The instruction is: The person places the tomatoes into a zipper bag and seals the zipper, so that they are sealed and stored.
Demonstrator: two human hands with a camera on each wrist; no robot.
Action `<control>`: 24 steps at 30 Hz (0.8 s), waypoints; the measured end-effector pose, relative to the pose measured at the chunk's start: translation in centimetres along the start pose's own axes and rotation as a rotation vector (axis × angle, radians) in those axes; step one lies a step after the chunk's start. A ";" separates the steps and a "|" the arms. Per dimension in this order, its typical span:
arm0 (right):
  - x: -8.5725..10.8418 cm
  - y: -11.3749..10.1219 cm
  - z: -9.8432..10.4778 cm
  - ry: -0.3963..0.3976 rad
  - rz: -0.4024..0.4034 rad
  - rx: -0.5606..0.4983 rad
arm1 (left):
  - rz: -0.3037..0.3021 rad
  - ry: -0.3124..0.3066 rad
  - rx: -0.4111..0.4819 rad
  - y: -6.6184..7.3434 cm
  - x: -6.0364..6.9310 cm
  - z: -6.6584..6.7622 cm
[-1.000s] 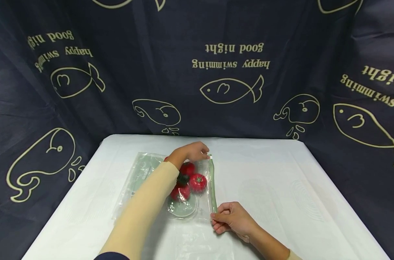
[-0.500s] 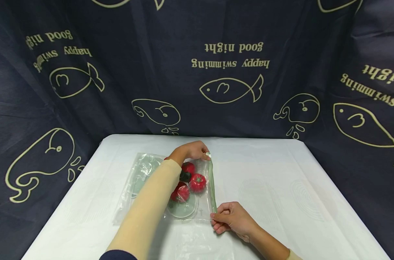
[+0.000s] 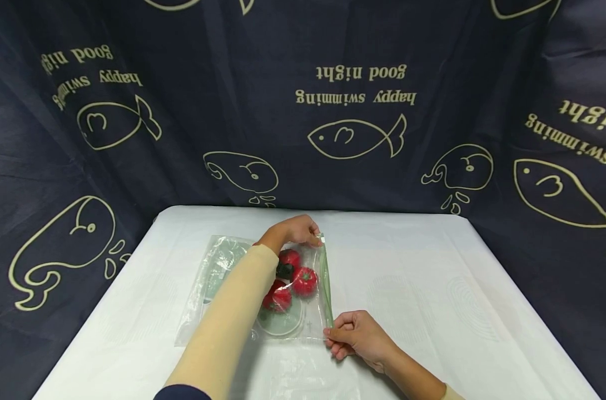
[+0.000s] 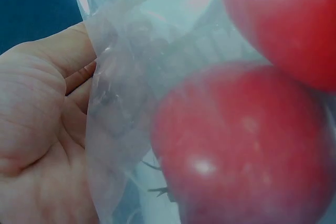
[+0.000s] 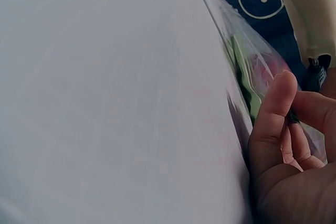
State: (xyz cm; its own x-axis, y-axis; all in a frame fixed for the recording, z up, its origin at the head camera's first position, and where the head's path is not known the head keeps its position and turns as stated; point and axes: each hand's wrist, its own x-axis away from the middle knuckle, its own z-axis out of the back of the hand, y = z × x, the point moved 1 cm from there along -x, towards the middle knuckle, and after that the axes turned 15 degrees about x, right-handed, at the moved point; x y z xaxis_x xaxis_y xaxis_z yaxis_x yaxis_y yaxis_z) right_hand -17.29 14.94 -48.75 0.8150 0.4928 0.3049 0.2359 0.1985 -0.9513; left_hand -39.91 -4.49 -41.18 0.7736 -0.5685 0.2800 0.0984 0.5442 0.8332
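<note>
A clear zip bag (image 3: 310, 322) with a green zip strip (image 3: 326, 283) along its right edge lies on the white table. Several red tomatoes (image 3: 304, 281) show through its plastic; two tomatoes (image 4: 247, 145) fill much of the left wrist view. My left hand (image 3: 300, 230) reaches across the bag and pinches the strip's far end, beside a small white piece (image 3: 322, 239). The near end of the strip is pinched between thumb and fingers of my right hand (image 3: 357, 337). My left forearm hides part of the bag and tomatoes.
Under the plastic near the tomatoes is a pale green oval shape (image 3: 281, 323). The bag's left part (image 3: 195, 316) spreads past my left forearm. A dark curtain (image 3: 263, 100) with fish drawings hangs behind the table (image 3: 433, 266). Faint clear plastic (image 3: 313, 378) lies at the front.
My left hand and forearm have shifted slightly, and the far end of the zip strip has been turned and drawn straighter. My right hand keeps its hold on the near end.
</note>
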 end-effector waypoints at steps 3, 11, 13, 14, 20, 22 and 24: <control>0.0 0.0 0.0 -0.005 0.005 0.007 | -0.002 0.004 0.009 0.0 0.1 0.1; 0.2 -0.1 0.5 -0.001 0.030 0.042 | -0.035 0.020 -0.056 0.1 0.6 0.9; 0.3 -0.1 0.8 0.001 0.040 0.048 | -0.045 0.029 -0.056 0.0 0.7 1.0; 0.3 -0.1 0.9 0.000 0.045 0.049 | -0.048 0.032 -0.051 0.0 0.8 1.1; 0.6 -0.5 1.9 -0.005 0.082 0.067 | -0.065 0.047 -0.005 -0.3 1.7 1.5; 0.7 -0.7 2.3 -0.005 0.090 0.081 | -0.069 0.052 0.004 -0.3 2.0 1.5; 0.8 -0.9 2.8 -0.004 0.096 0.099 | -0.071 0.063 0.010 -0.3 2.4 1.6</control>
State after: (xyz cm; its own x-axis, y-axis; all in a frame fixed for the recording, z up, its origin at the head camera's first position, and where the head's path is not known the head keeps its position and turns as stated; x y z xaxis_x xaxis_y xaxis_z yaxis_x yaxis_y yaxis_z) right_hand -18.37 17.51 -47.53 0.8294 0.5164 0.2132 0.1037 0.2327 -0.9670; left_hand -39.09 -7.02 -40.01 0.8027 -0.5655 0.1893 0.1489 0.4974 0.8546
